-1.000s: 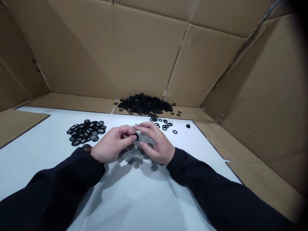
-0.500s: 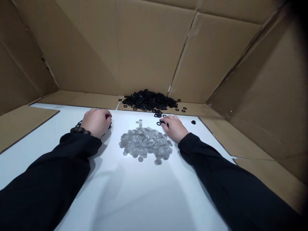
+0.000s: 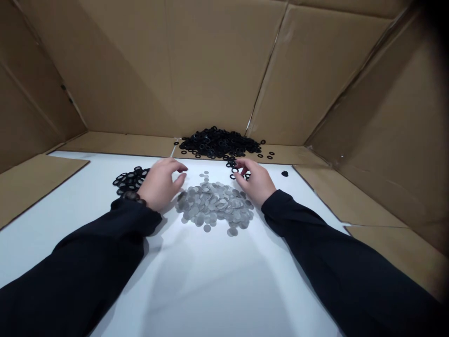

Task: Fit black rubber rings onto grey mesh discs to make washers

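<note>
My left hand (image 3: pixel 162 183) is open, with thumb and forefinger apart and nothing visible between them. It hovers at the left edge of a heap of flat grey discs (image 3: pixel 219 206). By its wrist lies a group of black rings with grey centres (image 3: pixel 130 179), partly covered by the hand. At the heap's far right side, my right hand (image 3: pixel 255 180) pinches a black ring (image 3: pixel 235 171) between thumb and fingertips. Several loose black rings (image 3: pixel 229 161) lie around those fingers, some hidden by them.
A large pile of black rings (image 3: pixel 217 142) rests against the back cardboard wall (image 3: pixel 217 70). A small dark piece (image 3: pixel 284 173) lies to the right on the white table (image 3: pixel 210 281). Cardboard walls and flaps (image 3: pixel 312 187) border the work surface.
My left hand has moved right from the group of rings to the grey discs, and its fingers have opened. My right hand stays near the loose rings, now with a ring raised at its fingertips.
</note>
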